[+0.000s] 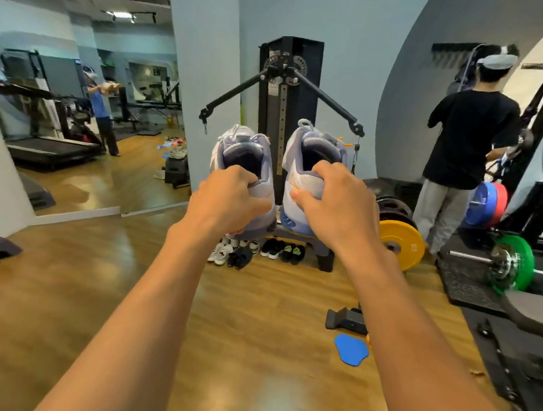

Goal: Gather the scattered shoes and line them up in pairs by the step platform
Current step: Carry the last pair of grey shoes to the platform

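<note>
At the centre of the frame I see my left hand (229, 202) gripping the heel of one grey-blue shoe (243, 152) and my right hand (336, 209) gripping its mate (318, 151), side by side, with the row of shoes (254, 252) by the step platform (323, 251) just below them.

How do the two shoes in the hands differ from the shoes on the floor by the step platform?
The held pair is in the air, one shoe in the left hand, one in the right hand; the floor row stands by the step platform. The held pair is pale lilac-grey; the floor row is mostly white and black. Both are sports shoes.
</note>
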{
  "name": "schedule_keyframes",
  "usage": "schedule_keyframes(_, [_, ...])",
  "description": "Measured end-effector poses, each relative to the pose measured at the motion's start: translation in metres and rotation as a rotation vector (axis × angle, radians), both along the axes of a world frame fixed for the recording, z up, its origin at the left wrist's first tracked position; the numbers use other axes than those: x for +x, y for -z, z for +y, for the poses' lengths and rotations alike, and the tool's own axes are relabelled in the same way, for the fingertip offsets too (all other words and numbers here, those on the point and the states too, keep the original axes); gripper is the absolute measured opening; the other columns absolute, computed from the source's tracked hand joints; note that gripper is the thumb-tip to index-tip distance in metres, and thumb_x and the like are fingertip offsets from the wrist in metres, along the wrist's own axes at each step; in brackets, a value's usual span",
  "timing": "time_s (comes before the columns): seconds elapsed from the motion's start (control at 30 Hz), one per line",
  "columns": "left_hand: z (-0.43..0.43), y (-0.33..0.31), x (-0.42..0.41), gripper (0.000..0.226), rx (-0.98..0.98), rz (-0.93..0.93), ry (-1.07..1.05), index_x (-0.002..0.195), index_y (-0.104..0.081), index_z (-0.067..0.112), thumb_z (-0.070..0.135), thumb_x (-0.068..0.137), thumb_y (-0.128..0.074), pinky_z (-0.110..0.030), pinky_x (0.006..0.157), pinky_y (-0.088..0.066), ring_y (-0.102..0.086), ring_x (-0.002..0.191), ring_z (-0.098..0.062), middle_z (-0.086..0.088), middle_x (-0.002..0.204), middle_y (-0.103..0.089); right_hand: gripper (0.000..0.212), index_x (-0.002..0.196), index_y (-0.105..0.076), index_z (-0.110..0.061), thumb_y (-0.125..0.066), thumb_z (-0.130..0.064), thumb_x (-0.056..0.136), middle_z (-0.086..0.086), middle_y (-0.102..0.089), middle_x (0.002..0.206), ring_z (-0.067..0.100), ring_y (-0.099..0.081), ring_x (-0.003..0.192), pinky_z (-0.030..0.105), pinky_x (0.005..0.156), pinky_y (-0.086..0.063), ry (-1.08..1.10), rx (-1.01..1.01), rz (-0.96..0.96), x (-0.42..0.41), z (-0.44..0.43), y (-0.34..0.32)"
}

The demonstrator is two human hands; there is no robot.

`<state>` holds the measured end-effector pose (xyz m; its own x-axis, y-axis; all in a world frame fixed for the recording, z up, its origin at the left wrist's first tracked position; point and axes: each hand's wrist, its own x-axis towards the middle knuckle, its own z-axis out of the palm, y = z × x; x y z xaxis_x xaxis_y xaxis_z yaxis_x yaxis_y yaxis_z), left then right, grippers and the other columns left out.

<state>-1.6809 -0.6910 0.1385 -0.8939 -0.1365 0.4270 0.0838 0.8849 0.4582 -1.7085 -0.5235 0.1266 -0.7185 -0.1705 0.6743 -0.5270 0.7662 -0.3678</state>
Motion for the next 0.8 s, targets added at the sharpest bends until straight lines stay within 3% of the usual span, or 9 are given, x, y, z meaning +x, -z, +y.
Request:
schedule_keyframes(0.4, [-0.105,0.019,-0.269,0.016,-0.053,-0.064,-0.027,0.062,-0.051,0.014,0.025,0.071,-0.059,-0.045,0.063,-0.055,-0.062,0.060,-0.033,-0.008,0.058,-0.060,0.025,0.104,-0.055,-0.026,-0.061,-0.044,0.087,-0.003,-0.058,0.107,0.024,-0.058,0.088,0.031,0.064,-0.033,-0.022,0.029,-0.046,-0.271,-0.116,0.018])
schedule_keyframes(0.53, [-0.151,0.035,-0.365,0.021,-0.079,-0.046,0.009,0.058,-0.044,0.019,0.026,0.072,-0.057,-0.031,0.053,-0.035,-0.052,0.060,-0.028,-0.001,0.058,-0.052,0.024,0.102,-0.054,-0.026,-0.061,-0.043,0.087,-0.004,-0.057,0.106,0.023,-0.058,0.089,0.031,0.065,-0.033,0.000,0.051,-0.063,-0.354,-0.157,0.032])
schedule_keyframes(0.63, [-0.182,0.044,-0.438,0.025,-0.095,-0.049,0.051,0.056,-0.041,0.022,0.027,0.074,-0.058,-0.030,0.052,-0.027,-0.043,0.055,-0.020,0.003,0.058,-0.046,0.023,0.101,-0.054,-0.025,-0.060,-0.042,0.088,-0.004,-0.057,0.106,0.024,-0.058,0.090,0.033,0.065,-0.035,0.035,0.065,-0.090,-0.417,-0.188,0.036])
schedule_keyframes(0.8, [-0.219,0.059,-0.552,0.023,-0.090,-0.081,0.121,0.057,-0.042,0.022,0.028,0.073,-0.057,-0.033,0.057,-0.033,-0.048,0.065,-0.031,0.000,0.060,-0.047,0.020,0.094,-0.050,-0.026,-0.059,-0.042,0.086,-0.006,-0.052,0.099,0.028,-0.057,0.089,0.034,0.064,-0.034,0.107,0.083,-0.142,-0.519,-0.224,0.047])
